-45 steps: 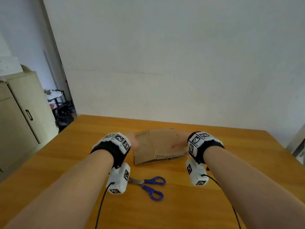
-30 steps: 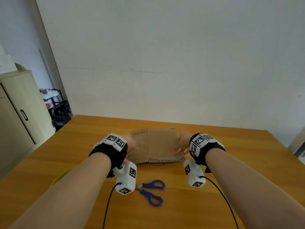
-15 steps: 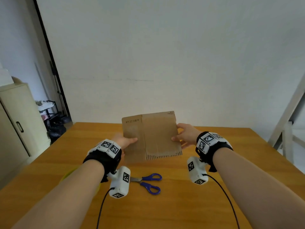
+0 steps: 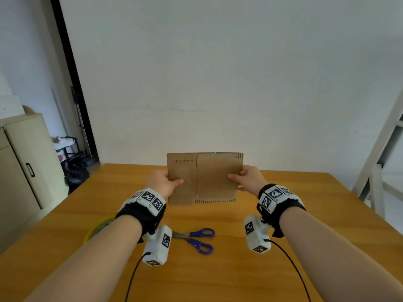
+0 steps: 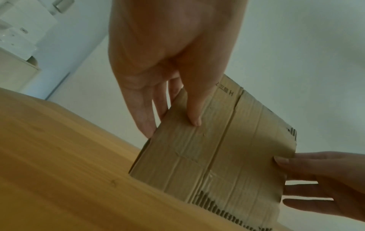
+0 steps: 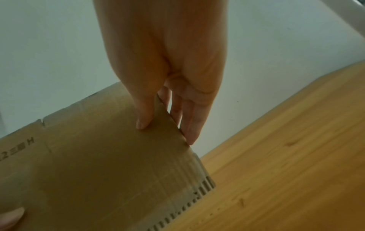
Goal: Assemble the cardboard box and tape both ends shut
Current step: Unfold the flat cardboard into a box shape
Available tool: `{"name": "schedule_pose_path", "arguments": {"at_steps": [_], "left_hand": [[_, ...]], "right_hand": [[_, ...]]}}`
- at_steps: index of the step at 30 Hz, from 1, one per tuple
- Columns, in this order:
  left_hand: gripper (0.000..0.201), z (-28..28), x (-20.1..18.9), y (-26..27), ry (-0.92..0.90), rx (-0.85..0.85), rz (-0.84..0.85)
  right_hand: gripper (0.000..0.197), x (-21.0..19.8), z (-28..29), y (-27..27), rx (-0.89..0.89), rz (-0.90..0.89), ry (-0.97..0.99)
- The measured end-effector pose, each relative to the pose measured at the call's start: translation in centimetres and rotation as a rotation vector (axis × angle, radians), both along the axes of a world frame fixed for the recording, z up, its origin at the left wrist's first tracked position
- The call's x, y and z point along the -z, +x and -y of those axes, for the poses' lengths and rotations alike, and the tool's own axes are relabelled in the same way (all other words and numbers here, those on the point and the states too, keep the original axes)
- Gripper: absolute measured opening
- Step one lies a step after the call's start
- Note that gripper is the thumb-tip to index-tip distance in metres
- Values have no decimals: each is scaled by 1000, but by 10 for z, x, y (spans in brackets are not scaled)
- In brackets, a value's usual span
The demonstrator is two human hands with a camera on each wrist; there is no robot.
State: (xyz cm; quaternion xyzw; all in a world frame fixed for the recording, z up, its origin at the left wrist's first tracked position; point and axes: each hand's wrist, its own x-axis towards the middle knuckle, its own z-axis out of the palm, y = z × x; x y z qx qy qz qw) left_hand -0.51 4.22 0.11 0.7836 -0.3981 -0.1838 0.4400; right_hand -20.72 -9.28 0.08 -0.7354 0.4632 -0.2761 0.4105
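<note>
A flattened brown cardboard box (image 4: 205, 177) stands upright in the air above the wooden table (image 4: 305, 214), its printed face toward me. My left hand (image 4: 165, 184) pinches its left edge, thumb on the front and fingers behind. My right hand (image 4: 246, 178) pinches the right edge the same way. The left wrist view shows the box (image 5: 217, 148) with the thumb (image 5: 194, 109) pressed on its face. The right wrist view shows the box (image 6: 108, 164) with the thumb (image 6: 144, 118) in front and fingers (image 6: 193, 129) behind the edge.
Blue-handled scissors (image 4: 198, 238) lie on the table near me, between my wrists. A yellow-green roll (image 4: 98, 228) peeks out under my left forearm. A beige cabinet (image 4: 24, 171) stands left of the table, a white frame (image 4: 381, 160) to the right.
Both hands took the flat box off the table and raised it upright in front of me. My head tilted up as it rose.
</note>
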Motion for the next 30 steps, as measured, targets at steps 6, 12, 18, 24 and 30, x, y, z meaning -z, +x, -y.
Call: {"name": "schedule_pose_path", "arguments": {"at_steps": [6,12,18,24,30], "left_hand": [[23,18,8,13,-19,16,-11],[46,28,7,15,11,46,-167],[50,33,7,7,64,100,-142],[52,30,7,4,142,123,-150],[52,33,4,1,105,94,-339]], "right_hand": [[49,9,14,13,32,41,79],[53,8,19,23,-31,74,164],[55,10,21,23,-77,90,191],[55,11,17,22,-129,101,211],[45,11,11,18,-180,102,251]]}}
